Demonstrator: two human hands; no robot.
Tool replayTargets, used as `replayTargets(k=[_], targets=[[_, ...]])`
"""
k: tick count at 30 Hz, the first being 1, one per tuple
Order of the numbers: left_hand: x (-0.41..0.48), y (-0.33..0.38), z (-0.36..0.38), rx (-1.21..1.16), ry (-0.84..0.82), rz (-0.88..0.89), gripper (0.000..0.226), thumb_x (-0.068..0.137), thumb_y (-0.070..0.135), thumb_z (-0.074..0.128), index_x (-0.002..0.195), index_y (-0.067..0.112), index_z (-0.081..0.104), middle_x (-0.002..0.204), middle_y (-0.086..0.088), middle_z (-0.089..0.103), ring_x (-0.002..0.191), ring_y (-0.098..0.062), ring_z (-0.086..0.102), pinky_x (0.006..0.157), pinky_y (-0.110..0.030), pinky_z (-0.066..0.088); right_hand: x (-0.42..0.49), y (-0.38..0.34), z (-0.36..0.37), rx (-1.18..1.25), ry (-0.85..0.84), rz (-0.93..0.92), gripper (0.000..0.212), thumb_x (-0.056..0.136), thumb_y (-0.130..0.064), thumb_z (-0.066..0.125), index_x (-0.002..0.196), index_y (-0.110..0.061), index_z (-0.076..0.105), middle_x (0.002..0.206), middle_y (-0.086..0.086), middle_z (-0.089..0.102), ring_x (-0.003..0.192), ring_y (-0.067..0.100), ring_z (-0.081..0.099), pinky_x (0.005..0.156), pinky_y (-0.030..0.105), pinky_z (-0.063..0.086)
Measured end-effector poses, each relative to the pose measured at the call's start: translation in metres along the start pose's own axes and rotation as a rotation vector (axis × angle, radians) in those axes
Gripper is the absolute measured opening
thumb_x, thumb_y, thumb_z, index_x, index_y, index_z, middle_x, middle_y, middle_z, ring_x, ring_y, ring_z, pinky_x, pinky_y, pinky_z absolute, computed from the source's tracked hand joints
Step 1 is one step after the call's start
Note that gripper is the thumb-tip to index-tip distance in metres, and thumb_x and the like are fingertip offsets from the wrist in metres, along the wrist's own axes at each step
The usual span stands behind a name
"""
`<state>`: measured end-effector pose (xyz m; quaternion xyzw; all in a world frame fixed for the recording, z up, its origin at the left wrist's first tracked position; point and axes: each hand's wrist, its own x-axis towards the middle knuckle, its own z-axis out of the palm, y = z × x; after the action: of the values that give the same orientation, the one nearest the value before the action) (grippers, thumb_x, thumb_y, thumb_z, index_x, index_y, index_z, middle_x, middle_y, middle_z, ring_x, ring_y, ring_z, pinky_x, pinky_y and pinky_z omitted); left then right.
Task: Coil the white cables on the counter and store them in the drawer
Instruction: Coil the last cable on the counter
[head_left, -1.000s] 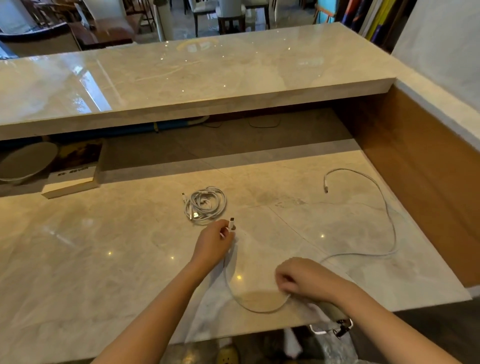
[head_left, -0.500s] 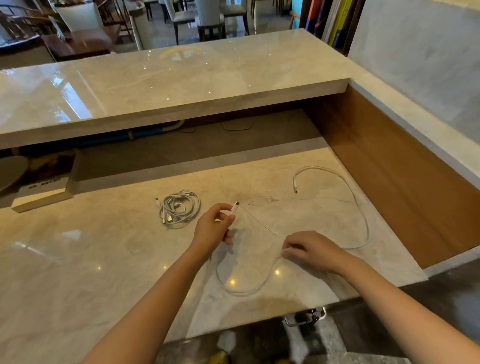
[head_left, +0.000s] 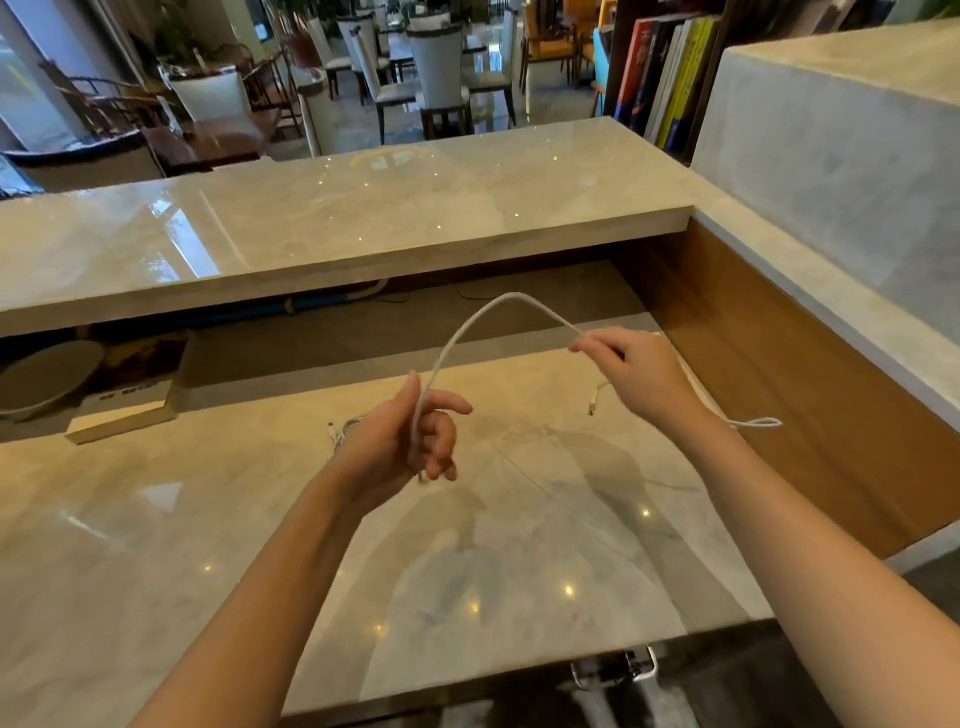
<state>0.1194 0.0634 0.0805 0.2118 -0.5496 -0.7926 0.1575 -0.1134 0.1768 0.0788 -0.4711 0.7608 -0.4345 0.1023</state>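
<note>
1. Head view first, from the far left: under the raised marble ledge (head_left: 332, 228) we see a round pale plate-like disc (head_left: 44, 376) and, just beside it, a flat book (head_left: 127, 410) lying at the back of the lower counter (head_left: 156, 545).
2. Next we find a coiled white cable (head_left: 345, 431) lying on the counter; our left forearm hides most of it, and only a few loops and one plug show at the wrist.
3. Our left hand (head_left: 410, 441) is raised above the counter, thumb up and fingers curled loosely around one end of the loose white cable (head_left: 467, 325). A short tip of that cable hangs out below the curled fingers.
4. From that hand the cable rises in a high arch, clear of the counter, and comes down to our right hand (head_left: 636, 374).
5. Our right hand pinches the cable between thumb and fingertips, the remaining fingers drawn in behind.
6. Beyond the right hand the cable trails on: a plug (head_left: 592, 408) dangles near the wrist, and a small loop sticks out on the far side of the forearm, in front of the wooden side panel (head_left: 810, 395).
7. At the upper right we see a row of upright books (head_left: 660, 78).
</note>
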Motion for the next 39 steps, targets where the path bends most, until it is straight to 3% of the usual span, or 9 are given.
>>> replayTargets(k=[5, 12, 17, 22, 25, 27, 32, 35, 39], targets=[[-0.022, 0.015, -0.048, -0.304, -0.238, 0.173, 0.02, 0.093, 0.019, 0.049, 0.102, 0.004, 0.059, 0.058, 0.004, 0.047, 0.044, -0.005, 0.032, 0.04, -0.016, 0.038, 0.018, 0.001, -0.001, -0.027, -0.009, 0.048, 0.025, 0.096, -0.026, 0.049, 0.099, -0.014, 0.07, 0.068, -0.008, 0.058, 0.062, 0.011, 0.05, 0.054, 0.025, 0.036], [-0.047, 0.059, -0.091, -0.194, 0.289, 0.09, 0.029, 0.098, 0.024, 0.034, 0.1, 0.007, 0.057, 0.059, 0.004, 0.042, 0.038, -0.004, 0.031, 0.034, -0.013, 0.026, 0.019, -0.002, 0.062, -0.078, -0.157, 0.108, 0.028, 0.096, -0.031, 0.048, 0.099, -0.016, 0.072, 0.062, -0.009, 0.056, 0.06, 0.013, 0.051, 0.056, 0.027, 0.04], [-0.054, 0.065, -0.101, -0.344, 0.114, 0.203, 0.031, 0.091, 0.015, 0.041, 0.12, 0.01, 0.051, 0.073, 0.004, 0.054, 0.044, -0.002, 0.037, 0.04, -0.01, 0.033, 0.023, -0.019, 0.098, -0.28, -0.254, 0.145, 0.03, 0.097, -0.031, 0.045, 0.101, -0.017, 0.071, 0.085, -0.001, 0.068, 0.065, 0.017, 0.057, 0.058, 0.03, 0.044], [-0.027, 0.062, -0.067, 0.195, 0.319, 0.344, 0.031, 0.1, 0.016, 0.033, 0.126, 0.025, 0.046, 0.081, -0.002, 0.067, 0.053, -0.011, 0.056, 0.049, -0.02, 0.047, -0.007, -0.094, 0.123, -0.527, -0.738, -0.377, 0.032, 0.097, -0.035, 0.044, 0.097, -0.013, 0.067, 0.095, 0.009, 0.068, 0.082, 0.023, 0.059, 0.068, 0.034, 0.044], [-0.025, 0.055, -0.06, 0.662, 0.293, 0.293, 0.019, 0.097, 0.015, 0.044, 0.108, 0.023, 0.057, 0.077, 0.0, 0.067, 0.064, -0.009, 0.064, 0.058, -0.023, 0.05, -0.006, -0.147, 0.106, -0.386, -0.59, -0.633, 0.022, 0.094, -0.032, 0.05, 0.088, -0.017, 0.065, 0.081, 0.002, 0.064, 0.071, 0.014, 0.054, 0.065, 0.033, 0.044], [-0.03, 0.055, -0.065, 0.704, 0.22, 0.23, 0.017, 0.097, 0.019, 0.044, 0.103, 0.014, 0.059, 0.068, 0.001, 0.063, 0.055, -0.01, 0.061, 0.051, -0.019, 0.047, 0.009, -0.163, 0.092, -0.279, -0.433, -0.68, 0.016, 0.089, -0.033, 0.059, 0.092, -0.02, 0.067, 0.079, -0.007, 0.063, 0.07, 0.009, 0.056, 0.065, 0.027, 0.047], [-0.044, 0.069, -0.089, 0.105, -0.133, 0.159, 0.033, 0.097, 0.03, 0.035, 0.082, 0.011, 0.057, 0.048, 0.007, 0.043, 0.037, -0.004, 0.034, 0.04, -0.015, 0.032, 0.048, -0.154, 0.082, 0.083, -0.328, -0.48, 0.023, 0.082, -0.032, 0.066, 0.08, -0.009, 0.07, 0.065, -0.003, 0.061, 0.057, 0.005, 0.05, 0.056, 0.013, 0.04], [-0.04, 0.077, -0.092, -0.41, -0.483, 0.228, 0.032, 0.1, 0.021, 0.03, 0.1, 0.002, 0.056, 0.056, 0.001, 0.049, 0.045, -0.007, 0.034, 0.047, -0.019, 0.034, 0.055, -0.135, 0.097, 0.233, -0.313, -0.342, 0.033, 0.09, -0.033, 0.056, 0.068, -0.012, 0.068, 0.052, -0.01, 0.054, 0.05, 0.001, 0.046, 0.053, 0.011, 0.036], [-0.035, 0.103, -0.09, -0.758, -0.431, 0.446, 0.036, 0.102, 0.019, 0.03, 0.124, -0.003, 0.048, 0.071, -0.009, 0.058, 0.053, -0.015, 0.047, 0.055, -0.023, 0.036, 0.04, -0.09, 0.125, 0.214, -0.393, -0.068, 0.046, 0.1, -0.037, 0.035, 0.072, -0.016, 0.066, 0.052, -0.008, 0.051, 0.046, 0.003, 0.044, 0.051, 0.02, 0.037]])
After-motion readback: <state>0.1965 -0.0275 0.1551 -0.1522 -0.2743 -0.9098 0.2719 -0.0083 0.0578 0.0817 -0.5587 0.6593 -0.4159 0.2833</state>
